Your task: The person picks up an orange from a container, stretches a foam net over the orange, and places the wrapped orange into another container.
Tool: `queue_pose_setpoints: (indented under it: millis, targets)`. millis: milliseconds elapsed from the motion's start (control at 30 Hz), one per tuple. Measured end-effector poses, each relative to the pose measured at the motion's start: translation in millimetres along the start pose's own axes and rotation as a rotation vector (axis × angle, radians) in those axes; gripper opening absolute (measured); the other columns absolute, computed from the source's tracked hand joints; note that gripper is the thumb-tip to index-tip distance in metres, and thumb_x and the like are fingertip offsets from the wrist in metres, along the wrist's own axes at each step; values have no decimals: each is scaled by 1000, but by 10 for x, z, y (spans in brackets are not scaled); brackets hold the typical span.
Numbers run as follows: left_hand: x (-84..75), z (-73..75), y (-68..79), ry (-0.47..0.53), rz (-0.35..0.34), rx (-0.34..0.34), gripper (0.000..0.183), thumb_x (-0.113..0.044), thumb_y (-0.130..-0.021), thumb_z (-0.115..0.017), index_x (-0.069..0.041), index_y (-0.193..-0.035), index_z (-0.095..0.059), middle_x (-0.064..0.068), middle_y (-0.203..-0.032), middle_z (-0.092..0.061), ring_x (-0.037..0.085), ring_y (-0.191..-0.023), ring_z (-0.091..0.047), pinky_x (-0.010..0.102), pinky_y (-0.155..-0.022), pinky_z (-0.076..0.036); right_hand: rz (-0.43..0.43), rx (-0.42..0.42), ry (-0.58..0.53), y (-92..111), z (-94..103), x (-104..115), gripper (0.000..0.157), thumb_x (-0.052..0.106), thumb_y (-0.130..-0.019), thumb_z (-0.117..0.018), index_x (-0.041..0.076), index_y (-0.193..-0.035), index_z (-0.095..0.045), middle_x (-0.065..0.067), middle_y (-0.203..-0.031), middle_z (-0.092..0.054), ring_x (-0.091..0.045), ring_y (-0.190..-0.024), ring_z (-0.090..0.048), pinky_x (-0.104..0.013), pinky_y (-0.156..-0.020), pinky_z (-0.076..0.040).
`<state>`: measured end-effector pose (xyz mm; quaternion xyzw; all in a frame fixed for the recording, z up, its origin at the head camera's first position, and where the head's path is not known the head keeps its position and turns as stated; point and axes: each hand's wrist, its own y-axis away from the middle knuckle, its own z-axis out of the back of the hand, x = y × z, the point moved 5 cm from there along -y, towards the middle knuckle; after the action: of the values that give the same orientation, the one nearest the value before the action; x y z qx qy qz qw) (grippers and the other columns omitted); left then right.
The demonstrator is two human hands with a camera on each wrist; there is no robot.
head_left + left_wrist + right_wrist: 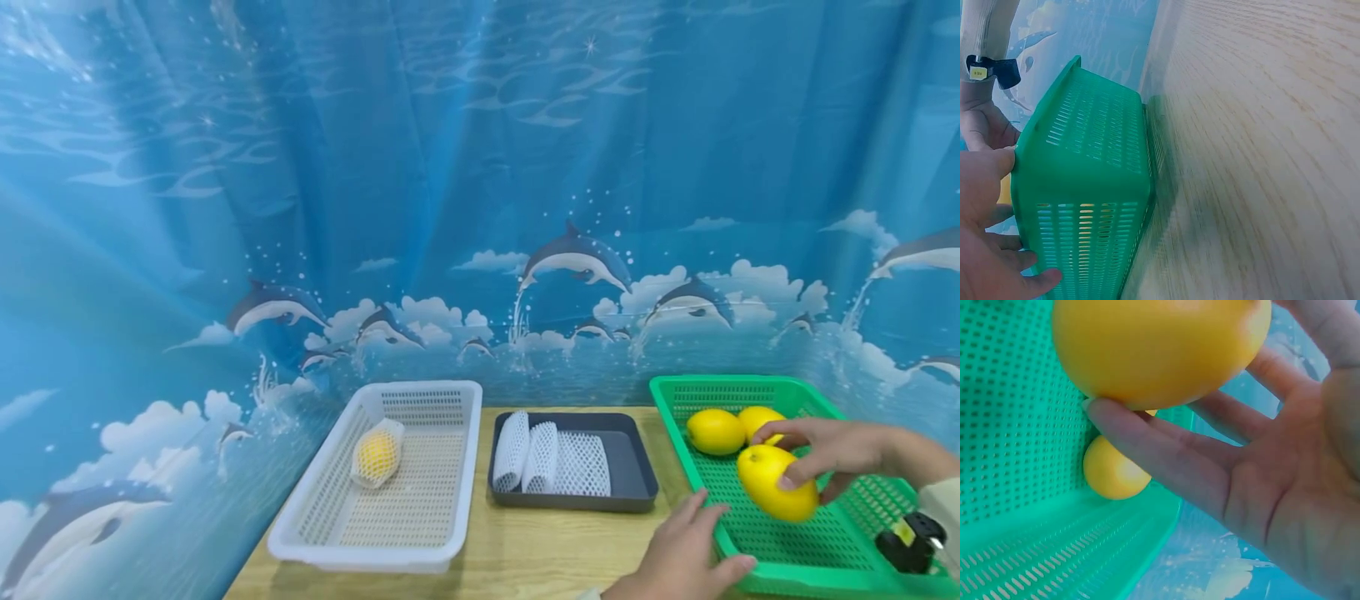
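Observation:
My right hand (855,450) grips a lemon (776,483) above the green basket (802,542). In the right wrist view the lemon (1160,350) lies against my fingers, with another lemon (1113,469) behind it. At the basket's far end sit two more lemons (716,432). My left hand (682,550) rests at the basket's near left corner, its fingers spread and touching the rim. The left wrist view shows my left hand (988,219) along that rim, beside the slotted outer wall (1085,175) of the basket.
On the wooden table (525,550), a dark grey tray (630,462) holds several white foam net sleeves (581,462). Farther left, a white basket (405,517) contains a yellow fruit in a foam net (377,456). A blue dolphin-print curtain (465,167) hangs behind.

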<state>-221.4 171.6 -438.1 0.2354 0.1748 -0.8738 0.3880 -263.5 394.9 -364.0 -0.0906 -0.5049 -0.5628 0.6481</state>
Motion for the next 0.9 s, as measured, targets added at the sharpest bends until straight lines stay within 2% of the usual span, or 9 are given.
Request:
queue_pose_setpoints:
  millis: [233, 433, 567, 633, 733, 800, 900]
  targets:
    - [22, 5, 2, 131, -5, -2, 70, -50, -92, -60, -28, -151, -28, -11, -151, -34, 9, -134, -40, 34, -100, -47, 56, -18, 4, 25, -53, 50, 68, 21, -91, -64, -6, -143, -30, -47, -135, -24, -42, -110, -53, -55, -78, -56]
    - [47, 13, 16, 215, -19, -13, 68, -50, -94, -58, -30, -151, -27, -12, -151, -34, 9, -132, -42, 35, -98, -49, 124, 15, -24, 58, -108, 80, 65, 19, -93, -61, -7, -143, -29, -43, -134, -31, -35, -107, -56, -53, -77, -56]
    - [74, 57, 21, 334, 15, -13, 63, -51, -95, -56, -37, -149, -28, -12, -149, -37, 11, -130, -45, 38, -96, -50, 184, 45, -67, 72, -169, 126, 62, 18, -94, -59, -6, -143, -29, -30, -133, -42, -32, -103, -58, -52, -77, -56]
    - [82, 119, 39, 390, 8, -32, 62, -50, -96, -55, -39, -149, -26, -12, -150, -36, 12, -130, -45, 40, -95, -50, 233, 66, -91, 81, -209, 164, 55, 17, -96, -57, -1, -143, -35, -20, -133, -47, -31, -101, -59, -50, -78, -56]
    - [82, 249, 73, 450, -71, -99, 63, -47, -97, -55, -40, -151, -22, -10, -152, -32, 15, -133, -42, 41, -95, -49, 319, 107, -127, 98, -283, 256, 47, 11, -97, -52, 8, -142, -41, -5, -132, -52, -30, -105, -59, -46, -81, -56]
    - [86, 349, 89, 486, -138, -157, 64, -42, -97, -56, -39, -151, -21, -8, -152, -33, 14, -131, -43, 36, -95, -49, 370, 126, -145, 106, -338, 336, 45, 8, -97, -49, 16, -142, -43, 4, -132, -52, -28, -109, -59, -44, -83, -56]
    - [112, 483, 107, 579, -197, -215, 64, -35, -97, -60, -36, -151, -26, -6, -150, -36, 10, -126, -47, 27, -94, -48, 408, 139, -166, 106, -443, 467, 47, 6, -98, -48, 17, -143, -41, 9, -134, -51, -25, -113, -59, -43, -86, -55]
